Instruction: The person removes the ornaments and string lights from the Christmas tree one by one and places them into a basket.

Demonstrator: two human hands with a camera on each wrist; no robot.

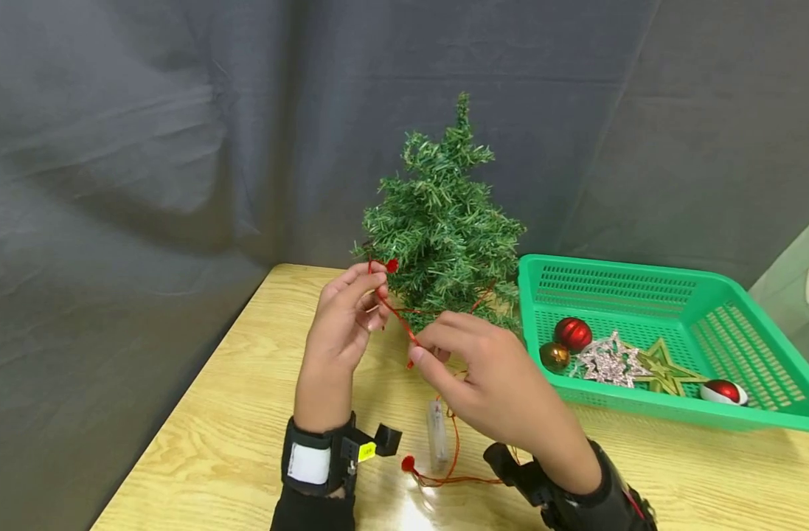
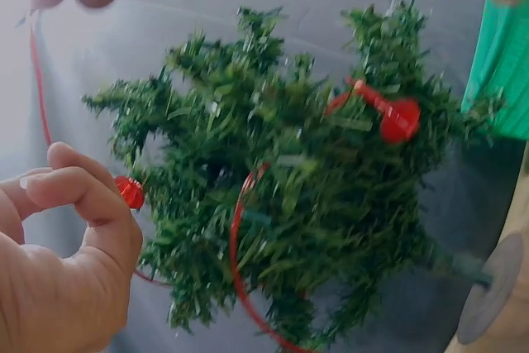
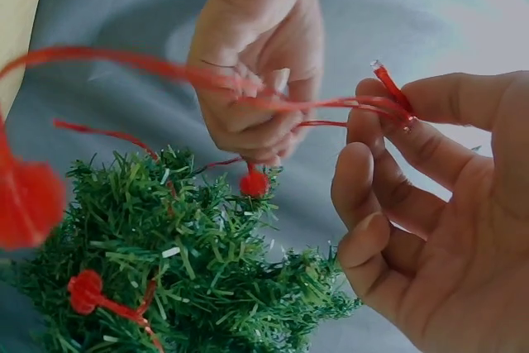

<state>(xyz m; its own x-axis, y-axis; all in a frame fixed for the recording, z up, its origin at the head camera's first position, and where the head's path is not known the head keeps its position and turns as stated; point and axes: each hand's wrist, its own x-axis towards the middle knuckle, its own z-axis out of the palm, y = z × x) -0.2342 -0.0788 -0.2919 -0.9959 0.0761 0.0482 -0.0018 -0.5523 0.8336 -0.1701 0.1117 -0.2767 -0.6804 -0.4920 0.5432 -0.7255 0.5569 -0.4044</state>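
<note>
I'm stringing the red light wire [image 1: 396, 313] onto the mini tree [image 1: 444, 228] rn. Left hand [image 1: 346, 318] is pinching the wire near a red bulb [image 1: 391, 265], close to the tree's left side, and right hand [image 1: 487, 372] is pinching it a bit nearer to me, so both hands are clamped on it w/ a short stretch running btwn them. Rest of the wire is trailing down to the battery box [image 1: 436, 435] on the counter [image 1: 231, 435]. Next bit prob needs looping this stretch round a branch w/o snagging, imo. Green basket [image 1: 669, 274] of ornaments is sitting on the right.
</note>
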